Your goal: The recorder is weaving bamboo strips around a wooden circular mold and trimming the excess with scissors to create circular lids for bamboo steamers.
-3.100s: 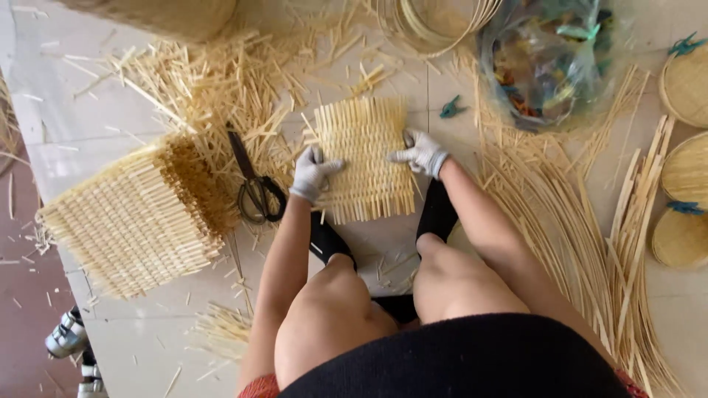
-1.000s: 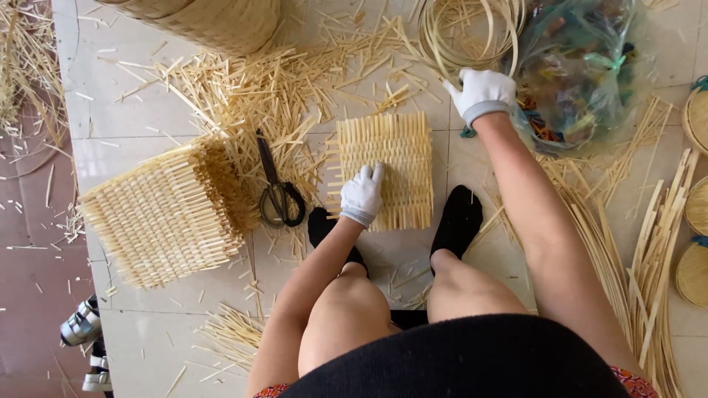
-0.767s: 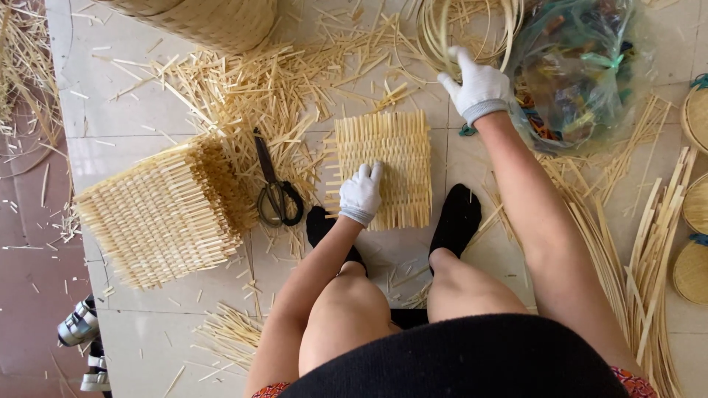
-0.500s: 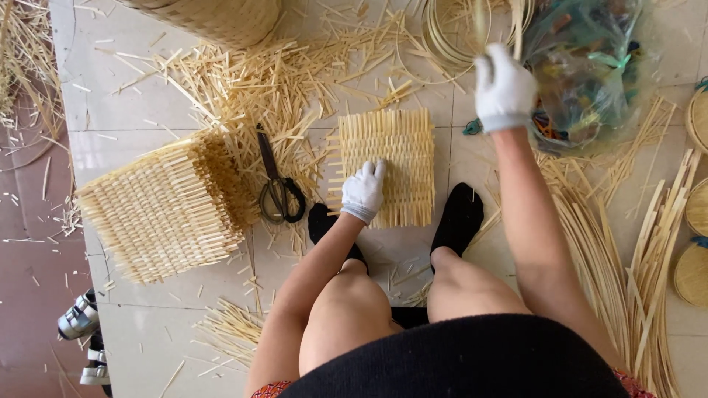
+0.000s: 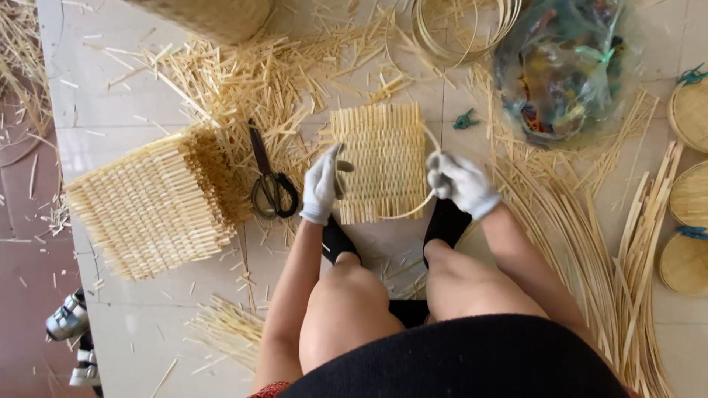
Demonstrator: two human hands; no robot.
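I sit on the floor with a small square woven bamboo mat [image 5: 380, 158] lying flat in front of my feet. My left hand [image 5: 322, 184], in a white glove, rests on the mat's left edge. My right hand [image 5: 459, 182], also gloved, is closed on a thin bamboo hoop [image 5: 422, 206] that curves along the mat's right and lower edges. My feet in black socks [image 5: 338, 239] are just below the mat.
Black scissors [image 5: 269, 180] lie left of the mat. A stack of woven mats [image 5: 151, 206] sits further left. Coiled bamboo hoops [image 5: 461, 29], a plastic bag of clips [image 5: 564, 70], long strips [image 5: 590, 236], round lids [image 5: 689, 191] and loose offcuts surround me.
My right hand reached up to the coil of hoops at the top, then came back down to the mat's right edge holding a thin hoop. The left hand stayed on the mat.
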